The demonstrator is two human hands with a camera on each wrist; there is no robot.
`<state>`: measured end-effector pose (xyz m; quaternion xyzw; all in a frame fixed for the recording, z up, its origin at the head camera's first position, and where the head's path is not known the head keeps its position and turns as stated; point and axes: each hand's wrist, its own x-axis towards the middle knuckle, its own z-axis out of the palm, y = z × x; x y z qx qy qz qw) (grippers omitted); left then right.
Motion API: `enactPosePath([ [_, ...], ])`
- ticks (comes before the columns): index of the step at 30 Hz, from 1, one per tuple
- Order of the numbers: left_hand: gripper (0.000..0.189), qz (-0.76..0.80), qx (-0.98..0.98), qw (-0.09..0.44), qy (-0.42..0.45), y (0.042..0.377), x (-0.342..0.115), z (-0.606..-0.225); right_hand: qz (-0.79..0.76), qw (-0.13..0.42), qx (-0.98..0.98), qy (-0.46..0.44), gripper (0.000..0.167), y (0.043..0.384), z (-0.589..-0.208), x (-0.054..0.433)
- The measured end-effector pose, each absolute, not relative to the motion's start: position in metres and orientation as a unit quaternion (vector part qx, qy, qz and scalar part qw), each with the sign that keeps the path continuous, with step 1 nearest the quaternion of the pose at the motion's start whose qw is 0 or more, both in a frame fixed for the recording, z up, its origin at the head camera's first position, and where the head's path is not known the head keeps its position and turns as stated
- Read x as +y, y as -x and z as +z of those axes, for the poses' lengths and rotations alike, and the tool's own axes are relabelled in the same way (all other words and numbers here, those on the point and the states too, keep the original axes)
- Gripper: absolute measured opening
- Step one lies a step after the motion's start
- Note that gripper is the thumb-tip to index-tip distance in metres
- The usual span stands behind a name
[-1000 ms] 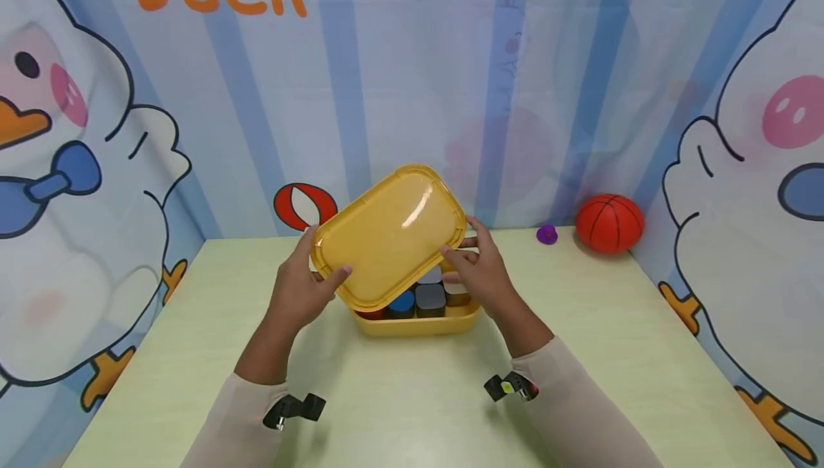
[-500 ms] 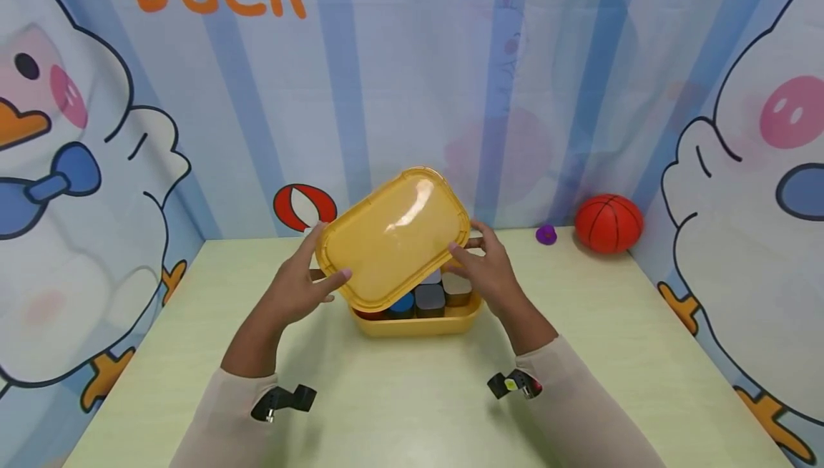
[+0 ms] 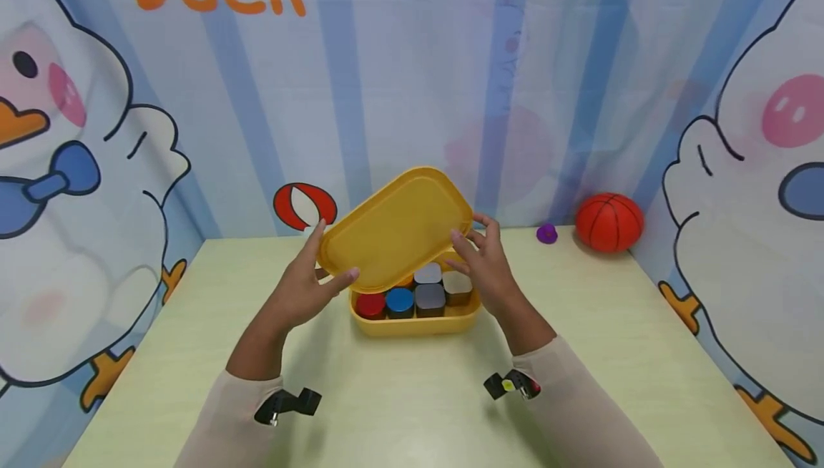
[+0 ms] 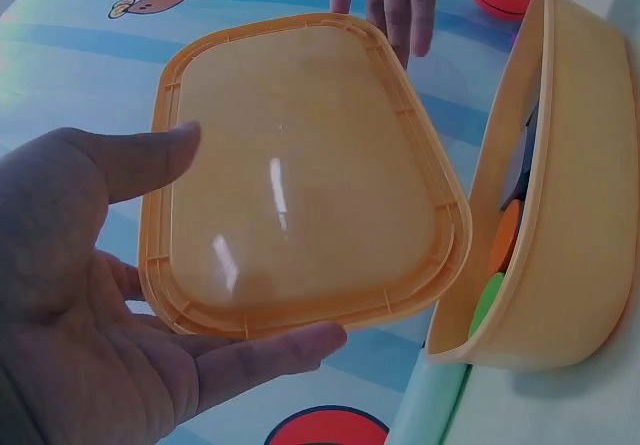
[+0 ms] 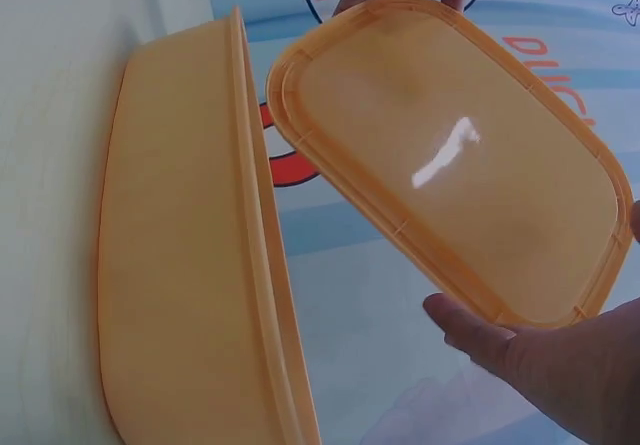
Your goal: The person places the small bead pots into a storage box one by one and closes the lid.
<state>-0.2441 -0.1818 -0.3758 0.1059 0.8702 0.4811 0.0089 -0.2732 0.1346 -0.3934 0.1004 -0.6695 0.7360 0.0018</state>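
A yellow plastic lid [image 3: 399, 228] hangs tilted above and behind a matching yellow box [image 3: 418, 326], its left end lower than its right. My left hand [image 3: 299, 285] holds the left end, thumb on the near face and other fingers behind or below the rim. At the opposite end my right hand [image 3: 489, 271] pinches the rim between thumb and fingers. Inside the box stand several capped jars, among them one with a red cap [image 3: 370, 305], one blue [image 3: 400, 301], one dark grey [image 3: 430, 298] and one cream [image 3: 457, 285]. The lid hides some of the jars at the back left.
On the pale table [image 3: 412, 403], a red toy basketball [image 3: 609, 222] sits at the back right corner, with a small purple object [image 3: 547, 233] beside it. A printed duck curtain [image 3: 399, 60] rises behind the table and along both sides.
The lid has tipped to a flatter angle and shifted slightly right, its lower edge rising. More of the red and blue caps shows now. Both hands keep their hold on it.
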Motion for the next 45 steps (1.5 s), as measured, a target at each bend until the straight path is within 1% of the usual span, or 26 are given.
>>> enactPosePath([
  [3, 0.099, 0.495, 0.862, -0.001, -0.110, 0.243, -0.181, -0.376, 0.733, 0.014, -0.673, -0.102, 0.070, 0.269, -0.391, 0.133],
  [5, 0.092, 0.507, 0.855, -0.002, -0.111, 0.242, -0.180, -0.375, 0.730, 0.029, -0.675, -0.101, 0.075, 0.267, -0.389, 0.132],
  [7, 0.087, 0.512, 0.851, -0.008, -0.114, 0.240, -0.179, -0.373, 0.724, 0.046, -0.681, -0.100, 0.088, 0.264, -0.387, 0.132],
  [10, 0.074, 0.518, 0.847, -0.017, -0.120, 0.238, -0.176, -0.370, 0.715, 0.058, -0.691, -0.094, 0.121, 0.261, -0.384, 0.133],
  [12, 0.066, 0.516, 0.847, -0.031, -0.125, 0.237, -0.174, -0.370, 0.709, 0.054, -0.698, -0.085, 0.140, 0.259, -0.382, 0.134],
  [15, 0.058, 0.511, 0.849, -0.048, -0.129, 0.237, -0.172, -0.370, 0.698, 0.043, -0.710, -0.083, 0.149, 0.258, -0.381, 0.134],
  [19, 0.062, 0.492, 0.859, -0.050, -0.131, 0.235, -0.172, -0.371, 0.683, 0.022, -0.725, -0.092, 0.151, 0.259, -0.382, 0.135],
  [22, 0.063, 0.486, 0.862, -0.045, -0.139, 0.235, -0.172, -0.374, 0.675, 0.005, -0.732, -0.095, 0.156, 0.259, -0.383, 0.137],
  [24, 0.064, 0.488, 0.860, -0.043, -0.144, 0.235, -0.173, -0.375, 0.671, -0.004, -0.734, -0.104, 0.154, 0.259, -0.385, 0.140],
  [26, 0.067, 0.489, 0.859, -0.044, -0.143, 0.236, -0.174, -0.377, 0.670, -0.011, -0.733, -0.120, 0.145, 0.259, -0.386, 0.143],
  [29, 0.075, 0.484, 0.864, -0.043, -0.133, 0.237, -0.175, -0.378, 0.664, -0.025, -0.731, -0.157, 0.124, 0.261, -0.390, 0.150],
  [32, 0.083, 0.469, 0.875, -0.036, -0.114, 0.237, -0.175, -0.378, 0.657, -0.044, -0.730, -0.182, 0.115, 0.264, -0.394, 0.156],
  [35, 0.088, 0.459, 0.882, -0.019, -0.099, 0.238, -0.176, -0.378, 0.650, -0.062, -0.732, -0.193, 0.120, 0.265, -0.398, 0.164],
  [41, 0.094, 0.466, 0.880, 0.006, -0.088, 0.240, -0.176, -0.382, 0.606, -0.076, -0.768, -0.193, 0.141, 0.267, -0.404, 0.173],
  [45, 0.097, 0.469, 0.880, 0.010, -0.073, 0.240, -0.173, -0.387, 0.579, -0.079, -0.793, -0.171, 0.141, 0.269, -0.407, 0.175],
])
